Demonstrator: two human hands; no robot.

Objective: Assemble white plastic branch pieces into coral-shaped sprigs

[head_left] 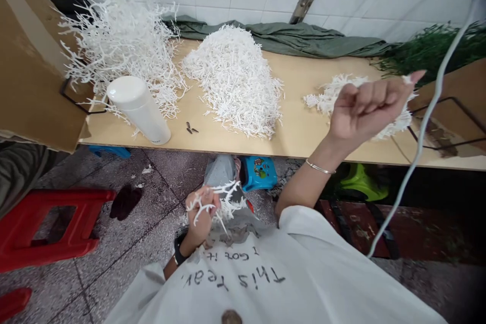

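White sprigs (231, 206), seven o'clock, are pinched in your left hand (200, 208), probably to keep their tips free. Your right hand (364, 106), two o'clock, is curled; whether it grips anything, I cannot tell. The pile (235, 81) at twelve seems centred for reach.

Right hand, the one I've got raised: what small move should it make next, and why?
I'd probably lower the right hand to the small white pile and let go of the white bit that seems pinched there, since the hand overlaps that pile in view. The left hand already holds the branching white sprigs.
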